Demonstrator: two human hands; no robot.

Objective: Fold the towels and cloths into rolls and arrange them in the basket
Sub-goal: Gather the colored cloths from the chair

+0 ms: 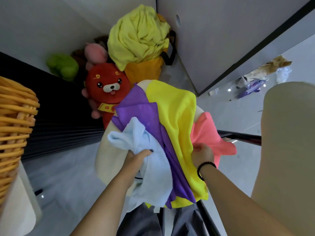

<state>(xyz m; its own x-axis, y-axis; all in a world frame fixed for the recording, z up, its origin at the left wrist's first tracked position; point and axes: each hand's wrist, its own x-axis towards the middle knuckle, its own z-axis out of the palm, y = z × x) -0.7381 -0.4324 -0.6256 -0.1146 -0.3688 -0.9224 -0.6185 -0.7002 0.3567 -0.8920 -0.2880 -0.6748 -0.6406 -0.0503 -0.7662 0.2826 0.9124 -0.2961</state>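
A heap of cloths lies over a cream round seat [105, 160] in front of me: a light blue towel [153, 169], a purple cloth [141, 114], a bright yellow towel [177, 120] and a pink cloth [208, 133]. My left hand [138, 157] grips the light blue towel from the left. My right hand [202, 154], with a dark bead bracelet on the wrist, pinches the yellow towel's edge beside the pink cloth. An orange woven basket [15, 120] stands at the left edge, only partly in view.
A red plush dog [109, 89], a pink plush [96, 51] and a green plush [63, 66] sit behind the heap. A yellow-green cloth [139, 36] fills an orange bag [144, 68] in the corner. A cream cushion [289, 133] rises at right; litter [265, 75] lies on the floor beyond.
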